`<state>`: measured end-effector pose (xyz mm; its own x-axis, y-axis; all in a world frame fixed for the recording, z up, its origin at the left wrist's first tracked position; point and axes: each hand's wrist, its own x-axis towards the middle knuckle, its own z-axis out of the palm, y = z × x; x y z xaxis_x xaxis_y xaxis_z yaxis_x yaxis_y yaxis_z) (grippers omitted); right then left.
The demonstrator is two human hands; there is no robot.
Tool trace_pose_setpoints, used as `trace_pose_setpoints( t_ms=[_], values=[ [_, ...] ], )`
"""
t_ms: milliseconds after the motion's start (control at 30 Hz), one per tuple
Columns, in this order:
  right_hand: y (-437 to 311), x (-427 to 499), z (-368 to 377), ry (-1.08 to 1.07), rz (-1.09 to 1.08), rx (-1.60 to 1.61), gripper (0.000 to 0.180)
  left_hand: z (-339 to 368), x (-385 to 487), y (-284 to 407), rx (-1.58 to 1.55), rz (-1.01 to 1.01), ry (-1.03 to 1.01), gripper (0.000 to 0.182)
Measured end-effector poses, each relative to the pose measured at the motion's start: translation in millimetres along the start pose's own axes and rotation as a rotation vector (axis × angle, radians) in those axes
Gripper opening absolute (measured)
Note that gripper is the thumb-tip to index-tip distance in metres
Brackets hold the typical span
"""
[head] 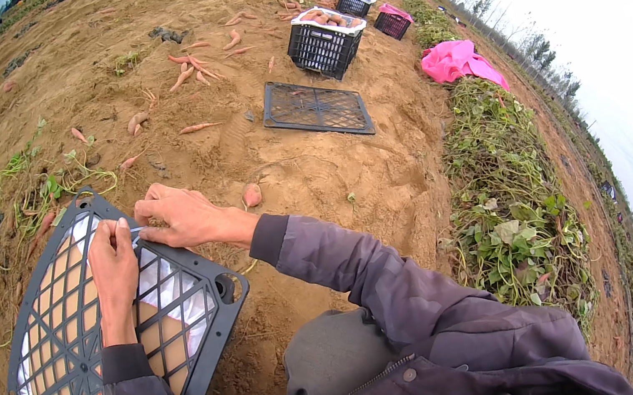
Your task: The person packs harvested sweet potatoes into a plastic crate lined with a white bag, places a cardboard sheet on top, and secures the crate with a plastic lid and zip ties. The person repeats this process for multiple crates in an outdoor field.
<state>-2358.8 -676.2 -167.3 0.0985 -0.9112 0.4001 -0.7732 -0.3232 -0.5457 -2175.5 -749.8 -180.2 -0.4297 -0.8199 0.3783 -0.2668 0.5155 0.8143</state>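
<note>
A black plastic crate with a lattice lid (85,367) stands before me at the lower left. Through the lattice show cardboard (57,294) and a white liner (163,281). Near the middle of the lid's far edge, my left hand (113,258) pinches a thin, pale strip (135,230), perhaps a cable tie. My right hand (180,214) is beside it, thumb and fingers closed around the strip's other side. The fingers hide most of the strip and the edge under it.
A loose black lattice lid (316,107) lies on the soil ahead. Behind it stands a black crate full of sweet potatoes (327,40). Loose sweet potatoes (192,70) are scattered across the ground. Cut vines (507,195) form a row at right, with a pink cloth or bag (458,61) on them.
</note>
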Motion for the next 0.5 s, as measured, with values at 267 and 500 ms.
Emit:
trace_pose_setpoints(
  t_ms=[267, 500],
  values=[
    [14.4, 9.5, 25.9, 0.393, -0.031, 0.017, 0.017, -0.6, 3.2, 28.0, -0.018, 0.009, 0.021, 0.029],
    [107.8, -29.1, 126.5, 0.254, 0.99, 0.836, 0.022, -63.5, 16.8, 45.4, 0.008, -0.139, 0.161, 0.035]
  ],
)
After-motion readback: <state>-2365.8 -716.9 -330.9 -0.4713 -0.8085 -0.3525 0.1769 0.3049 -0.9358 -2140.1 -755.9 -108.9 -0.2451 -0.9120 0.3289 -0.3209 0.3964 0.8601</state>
